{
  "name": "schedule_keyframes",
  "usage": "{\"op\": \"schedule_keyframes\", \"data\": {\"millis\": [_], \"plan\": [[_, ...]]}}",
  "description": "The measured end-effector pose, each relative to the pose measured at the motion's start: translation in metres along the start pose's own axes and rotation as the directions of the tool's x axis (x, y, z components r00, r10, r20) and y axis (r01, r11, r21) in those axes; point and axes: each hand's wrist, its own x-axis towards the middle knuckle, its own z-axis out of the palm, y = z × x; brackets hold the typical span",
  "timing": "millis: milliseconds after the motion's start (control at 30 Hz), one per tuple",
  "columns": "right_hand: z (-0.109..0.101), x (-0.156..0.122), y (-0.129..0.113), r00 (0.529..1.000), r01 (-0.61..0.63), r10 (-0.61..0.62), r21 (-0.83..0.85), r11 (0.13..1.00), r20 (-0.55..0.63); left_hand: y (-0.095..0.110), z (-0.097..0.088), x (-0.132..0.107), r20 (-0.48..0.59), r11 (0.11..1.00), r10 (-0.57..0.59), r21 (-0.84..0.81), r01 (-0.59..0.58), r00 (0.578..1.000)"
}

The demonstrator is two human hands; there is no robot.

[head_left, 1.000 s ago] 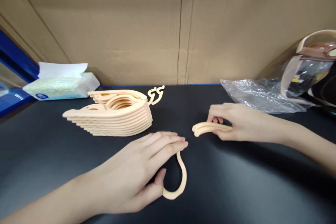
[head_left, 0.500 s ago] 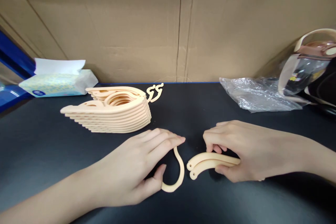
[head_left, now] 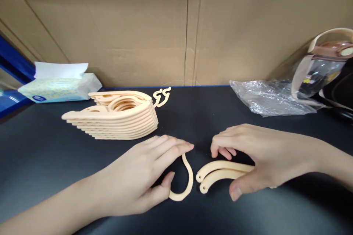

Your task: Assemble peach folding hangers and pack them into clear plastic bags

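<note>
With the left hand [head_left: 143,176] pinching the hook [head_left: 188,176], the right hand [head_left: 259,158], loosely cupped over the arms [head_left: 217,172], should keep their tips level.

The black table [head_left: 198,114] is bare in the middle, between the pile of hangers [head_left: 118,119] and the plastic bag [head_left: 268,99]. A hand can pass there. The cardboard wall [head_left: 187,25] blocks the back. In front, the left hand [head_left: 140,178] on a hook [head_left: 189,176] and the right hand [head_left: 259,152] on two curved pieces [head_left: 217,170] leave a small gap.
</note>
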Motion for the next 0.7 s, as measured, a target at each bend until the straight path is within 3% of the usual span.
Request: {"op": "schedule_keyframes", "data": {"millis": [67, 133, 233, 367, 567, 700], "plan": [[-0.005, 0.006, 0.002, 0.998, 0.0, -0.009, 0.13, 0.992, 0.068, 0.001, -0.002, 0.001, 0.01, 1.0, 0.0, 0.012, 0.0, 1.0], [-0.008, 0.015, 0.008, 1.0, 0.01, -0.01, 0.175, 0.984, -0.001, 0.002, -0.003, 0.003, 0.028, 0.999, 0.0, 0.035, -0.001, 1.0], [-0.008, 0.037, 0.02, 0.987, 0.065, -0.06, 0.029, 0.997, -0.151, 0.002, -0.004, 0.003, 0.035, 0.998, 0.0, 0.065, -0.002, 0.999], [-0.003, 0.079, 0.038, 0.971, 0.1, -0.147, -0.237, 0.966, -0.191, -0.001, 0.001, 0.0, 0.003, 0.999, 0.009, 0.049, -0.009, 1.0], [-0.001, 0.151, 0.056, 0.959, 0.099, -0.157, -0.243, 0.965, -0.234, -0.002, 0.002, -0.004, 0.007, 0.999, 0.004, 0.045, -0.004, 1.0], [-0.006, 0.186, 0.06, 0.968, 0.133, -0.167, -0.18, 0.975, -0.189, -0.001, 0.002, -0.004, 0.019, 0.999, 0.005, 0.044, -0.006, 1.0]]}}
